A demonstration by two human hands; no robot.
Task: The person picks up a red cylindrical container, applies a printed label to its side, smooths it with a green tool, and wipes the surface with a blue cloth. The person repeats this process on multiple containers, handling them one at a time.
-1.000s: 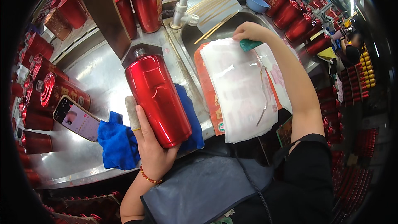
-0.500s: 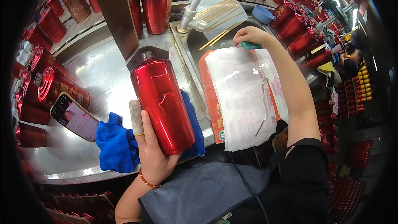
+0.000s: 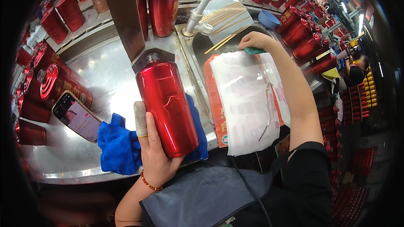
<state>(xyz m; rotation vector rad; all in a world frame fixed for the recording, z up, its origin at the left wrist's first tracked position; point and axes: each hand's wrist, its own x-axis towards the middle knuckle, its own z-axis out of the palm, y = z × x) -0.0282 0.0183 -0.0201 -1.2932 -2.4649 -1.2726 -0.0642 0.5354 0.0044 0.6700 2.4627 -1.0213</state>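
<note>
My left hand (image 3: 158, 154) grips a glossy red bottle (image 3: 168, 109) from below and behind, one finger in a grey fabric cover. The bottle tilts, its bare threaded neck pointing away from me. Past its far right, my right hand (image 3: 257, 41) is closed at the top edge of a stack of white translucent sheets (image 3: 246, 109). Something green (image 3: 253, 51) shows under its fingers; whether it is a finger cover or a tool, I cannot tell. A thin strip (image 3: 268, 111) lies over the sheets, and a red printed backing (image 3: 215, 96) shows beneath them.
Blue cloths (image 3: 119, 145) and a lit phone (image 3: 75, 116) are on the metal table at left. Behind stand a brown metal post (image 3: 126, 17), a white tap (image 3: 197, 17), a sheet with gold strips (image 3: 227, 14) and a blue bowl (image 3: 268, 18). Many red bottles (image 3: 164, 10) surround the table.
Bottles on the far belt have shifted to the right. The view has moved slightly. My right hand stays at the sheets' top edge, a little lower in view; my left still holds the bottle.
</note>
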